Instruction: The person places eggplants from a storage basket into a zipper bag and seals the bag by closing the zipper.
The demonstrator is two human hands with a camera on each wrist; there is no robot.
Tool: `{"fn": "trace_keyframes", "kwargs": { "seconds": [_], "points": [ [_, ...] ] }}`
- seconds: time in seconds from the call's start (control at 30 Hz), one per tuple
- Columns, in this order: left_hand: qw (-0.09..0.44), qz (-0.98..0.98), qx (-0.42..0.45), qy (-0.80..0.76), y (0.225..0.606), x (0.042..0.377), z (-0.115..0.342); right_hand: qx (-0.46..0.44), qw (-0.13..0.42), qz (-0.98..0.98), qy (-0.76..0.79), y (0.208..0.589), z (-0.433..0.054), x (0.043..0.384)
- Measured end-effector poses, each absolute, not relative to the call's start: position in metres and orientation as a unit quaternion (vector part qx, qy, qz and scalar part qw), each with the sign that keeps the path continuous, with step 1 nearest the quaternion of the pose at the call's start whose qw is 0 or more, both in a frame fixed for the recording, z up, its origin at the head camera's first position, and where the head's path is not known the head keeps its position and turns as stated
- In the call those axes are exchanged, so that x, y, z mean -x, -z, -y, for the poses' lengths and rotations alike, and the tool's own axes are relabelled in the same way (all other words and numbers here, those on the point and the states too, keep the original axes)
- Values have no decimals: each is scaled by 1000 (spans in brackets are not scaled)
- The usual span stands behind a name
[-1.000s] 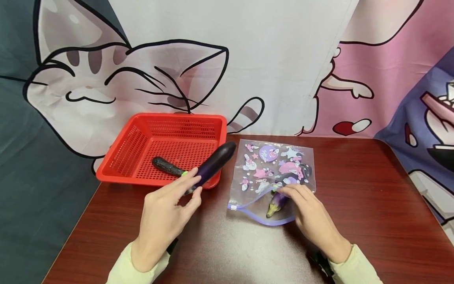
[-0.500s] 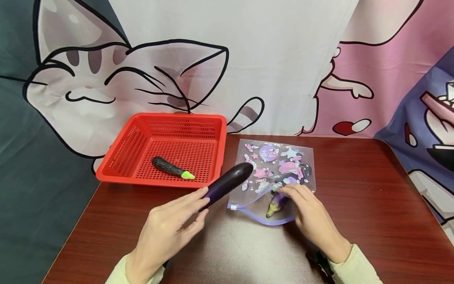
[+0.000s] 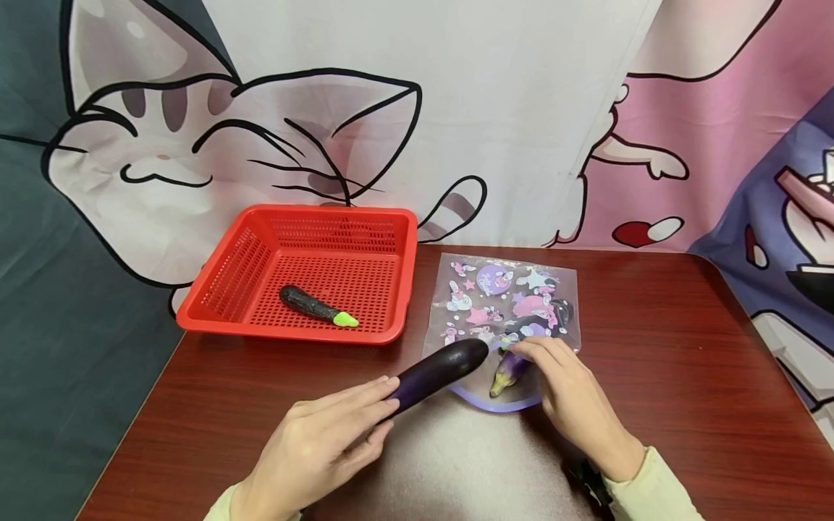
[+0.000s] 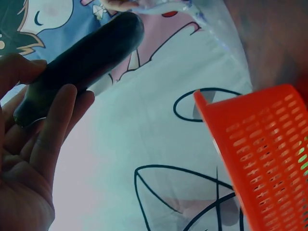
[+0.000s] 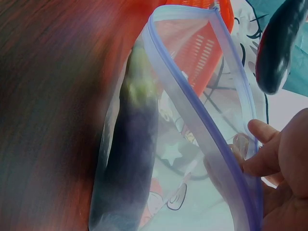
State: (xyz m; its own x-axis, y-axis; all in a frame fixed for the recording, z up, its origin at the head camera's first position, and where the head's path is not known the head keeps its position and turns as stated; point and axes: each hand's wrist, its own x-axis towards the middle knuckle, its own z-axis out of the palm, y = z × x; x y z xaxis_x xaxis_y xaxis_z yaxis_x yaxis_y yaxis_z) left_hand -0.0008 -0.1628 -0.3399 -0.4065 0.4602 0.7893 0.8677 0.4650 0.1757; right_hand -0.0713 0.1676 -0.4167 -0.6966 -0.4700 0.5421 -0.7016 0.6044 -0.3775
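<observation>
My left hand grips a dark purple eggplant near its stem end. Its rounded end points toward the open mouth of a clear printed zip bag and overlaps it in the head view. In the left wrist view, thumb and fingers wrap the eggplant. My right hand pinches the upper lip of the bag, holding the mouth apart; the right wrist view shows the fingers at the purple-edged rim. Inside the bag lies another eggplant, its pale stem end toward the mouth.
A red perforated basket stands at the back left, left of the bag. One slim dark eggplant with a bright green cap lies in it. A cartoon-printed cloth hangs behind the brown table.
My left hand has carried the eggplant from over the basket's front right corner rightward and nearer, to the bag's mouth. The right hand has stayed at the bag.
</observation>
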Motion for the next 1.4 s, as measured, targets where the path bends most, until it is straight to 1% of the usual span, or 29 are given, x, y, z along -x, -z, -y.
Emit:
{"fn": "trace_keyframes", "kwargs": {
  "seconds": [0.17, 0.3, 0.5, 0.83, 1.4],
  "points": [
    [339, 777, 444, 291, 347, -1, 159, -337, 199, 873, -291, 416, -167, 72],
    [319, 779, 451, 297, 354, -2, 157, -337, 195, 874, -292, 416, -167, 72],
    [284, 794, 441, 308, 361, -3, 156, -334, 193, 875, -291, 416, -166, 72],
    [260, 815, 430, 289, 372, -2, 147, -343, 208, 868, -292, 416, -166, 71],
    [267, 842, 419, 210, 382, 2, 128, -336, 184, 876, -292, 417, -168, 70]
  ]
}}
